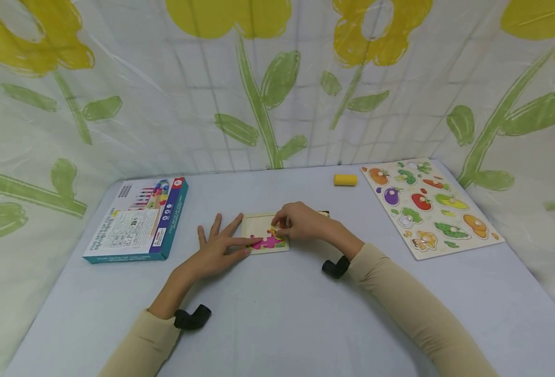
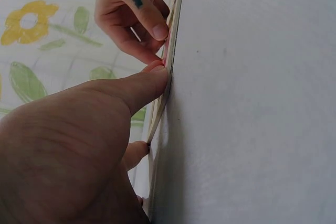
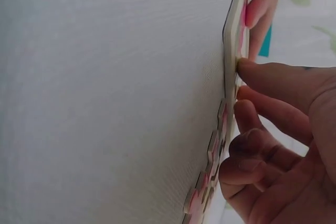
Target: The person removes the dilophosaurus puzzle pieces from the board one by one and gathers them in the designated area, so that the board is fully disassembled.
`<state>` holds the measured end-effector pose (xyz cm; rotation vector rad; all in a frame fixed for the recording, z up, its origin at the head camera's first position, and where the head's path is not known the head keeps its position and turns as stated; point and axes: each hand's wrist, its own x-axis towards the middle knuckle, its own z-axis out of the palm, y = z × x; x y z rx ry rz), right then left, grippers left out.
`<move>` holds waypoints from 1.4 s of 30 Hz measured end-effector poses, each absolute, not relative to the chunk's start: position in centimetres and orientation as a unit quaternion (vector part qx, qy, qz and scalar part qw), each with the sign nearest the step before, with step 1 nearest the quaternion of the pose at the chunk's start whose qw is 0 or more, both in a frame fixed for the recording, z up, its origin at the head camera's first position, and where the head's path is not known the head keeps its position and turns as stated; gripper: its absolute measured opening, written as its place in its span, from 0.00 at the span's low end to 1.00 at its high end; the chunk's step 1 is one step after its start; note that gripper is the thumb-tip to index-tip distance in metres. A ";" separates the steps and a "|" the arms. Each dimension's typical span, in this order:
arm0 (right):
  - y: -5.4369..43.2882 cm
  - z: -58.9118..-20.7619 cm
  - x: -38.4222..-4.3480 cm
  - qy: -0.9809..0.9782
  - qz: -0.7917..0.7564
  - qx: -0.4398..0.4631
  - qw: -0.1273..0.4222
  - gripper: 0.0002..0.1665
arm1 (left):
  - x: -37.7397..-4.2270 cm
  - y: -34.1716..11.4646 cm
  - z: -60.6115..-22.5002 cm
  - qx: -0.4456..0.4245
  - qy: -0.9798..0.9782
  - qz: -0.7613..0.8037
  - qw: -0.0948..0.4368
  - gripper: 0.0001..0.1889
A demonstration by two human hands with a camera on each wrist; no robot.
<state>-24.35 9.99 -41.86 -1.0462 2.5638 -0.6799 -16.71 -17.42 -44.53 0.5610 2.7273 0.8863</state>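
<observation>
A small wooden jigsaw tray (image 1: 257,220) lies on the table, with pink and green puzzle pieces (image 1: 270,241) fitted along its lower part and bare wood above. My left hand (image 1: 217,255) lies with fingers spread at the tray's left side; its index finger touches the pink pieces and its thumb is at the near edge. Over the tray's right side, my right hand (image 1: 302,222) pinches a yellowish puzzle piece (image 1: 273,231) between thumb and index finger, mostly covered by the fingertips. Several loose puzzle pieces (image 3: 212,150) lie beside the tray under the right hand.
A boxed set (image 1: 136,220) lies at the left of the table. To the right is a vegetable peg board (image 1: 411,212), with a yellow cylinder (image 1: 345,180) near its far left corner. A flower-printed curtain (image 1: 315,104) hangs behind the table.
</observation>
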 end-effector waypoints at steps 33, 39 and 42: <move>10.2 -41.8 -24.0 0.892 -0.259 -0.347 0.126 0.09 | -16.6 -17.3 -44.4 0.189 0.928 0.302 0.112 0.18; 10.4 -41.8 -24.1 0.882 -0.287 -0.348 0.134 0.10 | -16.5 -17.4 -44.4 0.195 0.927 0.302 0.108 0.18; 10.5 -41.9 -24.2 0.879 -0.301 -0.345 0.134 0.11 | -16.5 -17.4 -44.3 0.196 0.927 0.303 0.106 0.18</move>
